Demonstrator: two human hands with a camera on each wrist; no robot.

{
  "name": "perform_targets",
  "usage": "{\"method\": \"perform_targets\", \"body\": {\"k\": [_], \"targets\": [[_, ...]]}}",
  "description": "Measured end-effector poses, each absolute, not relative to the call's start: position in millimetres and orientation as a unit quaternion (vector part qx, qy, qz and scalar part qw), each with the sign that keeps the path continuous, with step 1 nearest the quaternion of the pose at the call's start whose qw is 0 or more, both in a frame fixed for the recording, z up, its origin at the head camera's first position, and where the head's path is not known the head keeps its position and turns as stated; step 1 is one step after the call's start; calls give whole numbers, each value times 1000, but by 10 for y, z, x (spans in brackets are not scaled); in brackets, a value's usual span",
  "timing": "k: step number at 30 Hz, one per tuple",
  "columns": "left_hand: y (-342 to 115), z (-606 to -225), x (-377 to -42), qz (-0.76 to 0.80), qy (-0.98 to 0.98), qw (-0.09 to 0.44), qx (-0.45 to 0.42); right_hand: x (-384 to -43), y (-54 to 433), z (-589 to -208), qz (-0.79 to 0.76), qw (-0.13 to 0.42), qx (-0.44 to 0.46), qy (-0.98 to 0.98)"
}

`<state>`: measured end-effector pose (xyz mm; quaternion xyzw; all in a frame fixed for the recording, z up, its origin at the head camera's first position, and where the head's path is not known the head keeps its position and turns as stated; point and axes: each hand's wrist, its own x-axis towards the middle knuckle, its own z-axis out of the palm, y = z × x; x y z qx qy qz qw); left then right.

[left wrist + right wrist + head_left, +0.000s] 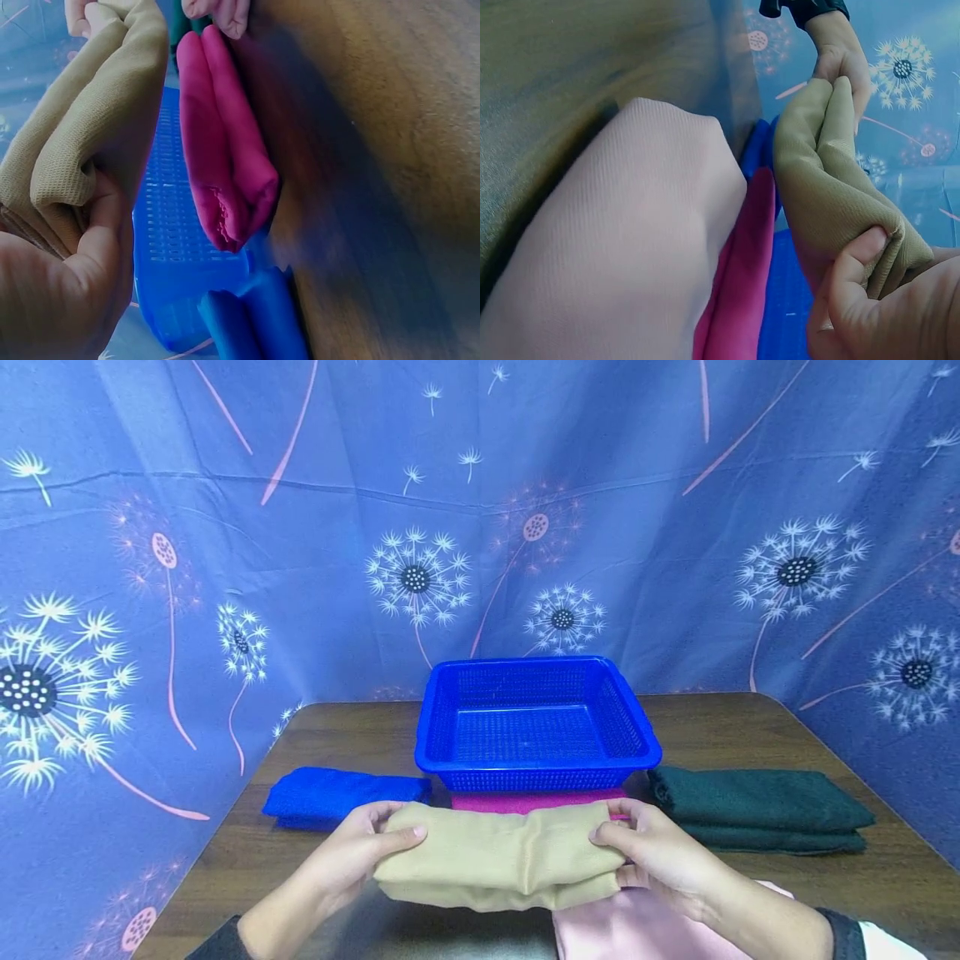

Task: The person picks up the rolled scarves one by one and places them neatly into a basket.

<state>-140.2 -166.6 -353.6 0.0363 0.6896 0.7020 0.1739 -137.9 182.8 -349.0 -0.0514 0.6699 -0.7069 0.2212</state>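
A folded beige cloth (495, 852) is held up off the table between both hands. My left hand (348, 852) grips its left end, thumb on top and fingers beneath. At the other end my right hand (656, 852) pinches it the same way, thumb over the top. The left wrist view shows the beige cloth (105, 112) doubled into thick layers, with the left hand (75, 277) around one end. In the right wrist view the right thumb presses into a fold of the cloth (840, 187).
Behind the cloth stands a blue plastic basket (525, 777) with perforated walls. A folded magenta cloth (487, 800) lies before it. A blue folded cloth (337, 795) is at left, a dark green one (765, 806) at right, a pale pink one (622, 927) at front right on the wooden table (720, 718).
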Motion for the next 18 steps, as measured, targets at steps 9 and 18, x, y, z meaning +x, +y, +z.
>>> {"method": "perform_targets", "body": {"k": [9,18], "targets": [[-1624,-3506,-1469,703,689,175,22,-1472,1830,-3437,-707,209,-43,675],[-1583,-3401,-1635,702,689,180,18,-1598,1848,-3315,-702,181,-40,688]]}}
